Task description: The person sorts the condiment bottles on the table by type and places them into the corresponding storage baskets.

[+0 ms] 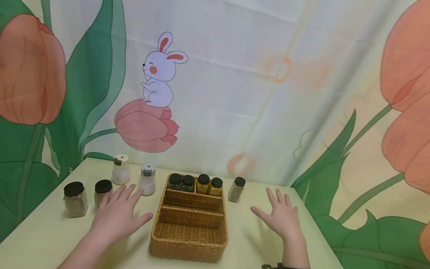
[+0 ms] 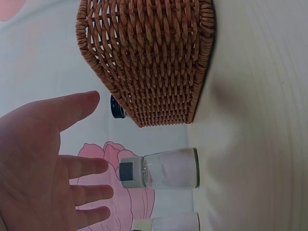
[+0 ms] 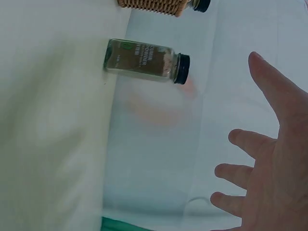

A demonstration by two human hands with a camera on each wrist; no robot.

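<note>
My left hand [image 1: 115,216] hovers with spread fingers left of the wicker basket [image 1: 188,251], holding nothing. In the head view it overlaps a black-capped spice jar [image 1: 103,187]. Beyond its fingertips stands a clear shaker of white contents [image 1: 147,183], also seen as a shaker [image 2: 168,169] in the left wrist view. On the basket's other side my right hand [image 1: 282,216] is likewise spread and holds nothing. Nearest to it is a small spice bottle [image 1: 236,190] with a black cap and brown powder, its printed label showing on the bottle [image 3: 144,60] in the right wrist view.
Two dark-filled jars [image 1: 181,183] and two yellow-filled jars [image 1: 209,185] stand in the basket's back compartments. At the table's left are a larger black-capped jar [image 1: 75,200] and a second white shaker [image 1: 121,170]. A printed curtain [image 1: 215,93] hangs behind the table.
</note>
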